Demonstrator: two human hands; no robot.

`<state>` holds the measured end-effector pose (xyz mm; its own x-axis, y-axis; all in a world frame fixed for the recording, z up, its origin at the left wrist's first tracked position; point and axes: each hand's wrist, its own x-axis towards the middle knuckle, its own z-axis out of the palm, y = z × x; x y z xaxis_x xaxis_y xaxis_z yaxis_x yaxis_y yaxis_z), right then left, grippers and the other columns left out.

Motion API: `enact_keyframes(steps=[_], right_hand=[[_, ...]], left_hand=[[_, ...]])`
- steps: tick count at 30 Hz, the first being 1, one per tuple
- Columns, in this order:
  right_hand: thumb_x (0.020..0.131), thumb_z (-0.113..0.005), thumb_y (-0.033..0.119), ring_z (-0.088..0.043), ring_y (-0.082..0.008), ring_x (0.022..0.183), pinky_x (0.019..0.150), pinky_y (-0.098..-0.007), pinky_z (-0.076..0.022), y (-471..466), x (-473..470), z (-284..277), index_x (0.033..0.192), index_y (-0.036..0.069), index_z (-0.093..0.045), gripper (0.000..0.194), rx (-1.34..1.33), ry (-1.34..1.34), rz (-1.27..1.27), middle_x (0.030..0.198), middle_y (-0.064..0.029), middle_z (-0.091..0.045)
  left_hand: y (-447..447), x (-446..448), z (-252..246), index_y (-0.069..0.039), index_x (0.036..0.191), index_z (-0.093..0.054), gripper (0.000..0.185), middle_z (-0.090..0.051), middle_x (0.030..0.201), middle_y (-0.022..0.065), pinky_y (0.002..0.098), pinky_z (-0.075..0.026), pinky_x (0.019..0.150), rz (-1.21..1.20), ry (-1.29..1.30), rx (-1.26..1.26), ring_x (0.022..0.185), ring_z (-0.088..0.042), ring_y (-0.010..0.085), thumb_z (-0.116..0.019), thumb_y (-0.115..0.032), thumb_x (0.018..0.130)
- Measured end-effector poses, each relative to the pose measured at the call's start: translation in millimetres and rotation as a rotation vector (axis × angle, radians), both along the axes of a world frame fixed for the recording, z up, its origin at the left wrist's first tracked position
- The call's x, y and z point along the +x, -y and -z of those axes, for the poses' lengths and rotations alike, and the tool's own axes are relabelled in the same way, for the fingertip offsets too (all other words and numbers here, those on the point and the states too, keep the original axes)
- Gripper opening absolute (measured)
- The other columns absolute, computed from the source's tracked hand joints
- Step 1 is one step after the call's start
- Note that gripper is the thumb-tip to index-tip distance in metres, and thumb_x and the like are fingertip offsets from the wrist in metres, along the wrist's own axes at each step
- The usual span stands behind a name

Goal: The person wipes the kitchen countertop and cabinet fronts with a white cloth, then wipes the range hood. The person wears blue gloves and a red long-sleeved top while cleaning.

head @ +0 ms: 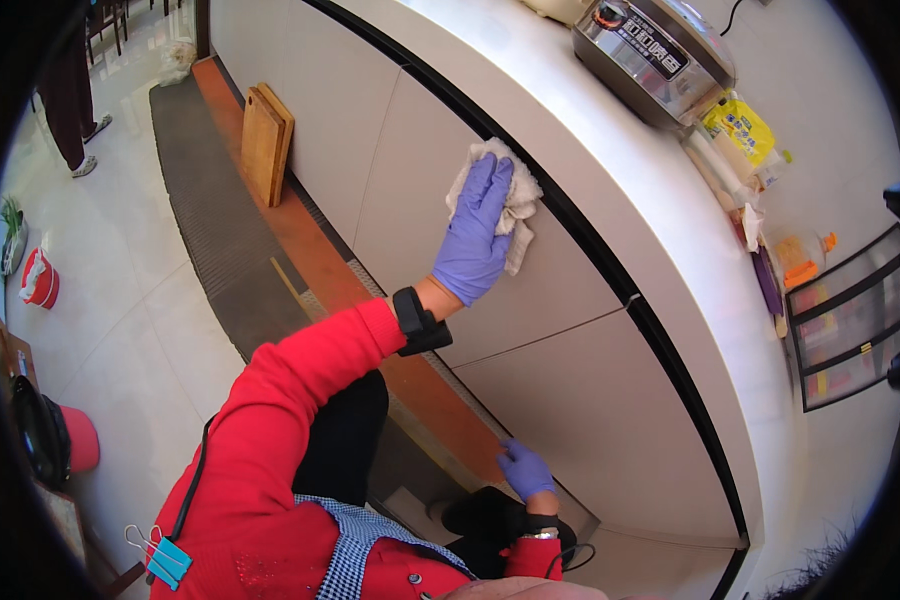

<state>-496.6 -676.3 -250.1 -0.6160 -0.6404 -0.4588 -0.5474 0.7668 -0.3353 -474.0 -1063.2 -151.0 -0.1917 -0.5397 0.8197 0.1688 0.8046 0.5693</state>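
Observation:
My left hand (474,232), in a purple glove, presses a crumpled white cloth (523,196) against a pale cabinet door (420,142). The cloth lies just beneath the black strip (585,232) that runs under the countertop edge. Lower down, my right hand (526,471), gloved alike, is near the foot of the cabinet front, beside an orange-brown strip (450,409) on the floor. Its fingers are bent and partly hidden, so whether they hold anything is unclear.
Wooden cutting boards (264,150) lean on the cabinet. A rice cooker (656,56), a yellow packet (742,131) and a mesh food cover (847,322) stand on the white countertop (690,247). Behind me are a dark ribbed mat (210,195), a red bucket (41,281) and a standing person (67,105).

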Motion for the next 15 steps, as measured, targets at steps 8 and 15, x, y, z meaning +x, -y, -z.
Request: enact_keyframes(steps=[8,15], right_hand=[[0.095,-0.061,0.037,-0.067,-0.0388,0.11,0.096,-0.046,-0.0518,-13,4,-2,0.13,0.011,-0.066,0.045,-0.034,0.035,0.015,0.12,-0.0195,-0.071],[0.095,-0.06,0.035,-0.067,-0.0388,0.11,0.096,-0.0466,-0.0521,-37,9,-13,0.129,0.012,-0.066,0.041,-0.111,-0.017,-0.006,0.12,-0.0184,-0.07]], left_hand=[[109,21,-32,-0.007,0.145,-0.054,0.059,-0.056,0.144,0.0192,0.0399,-0.037,0.118,-0.117,-0.066,0.191,0.138,-0.05,0.0355,-0.059,0.0,0.087],[79,12,-54,-0.004,0.119,-0.068,0.042,-0.065,0.122,0.0188,0.0468,-0.045,0.106,-0.213,0.161,-0.144,0.113,-0.061,0.0402,-0.061,0.0,0.077]])
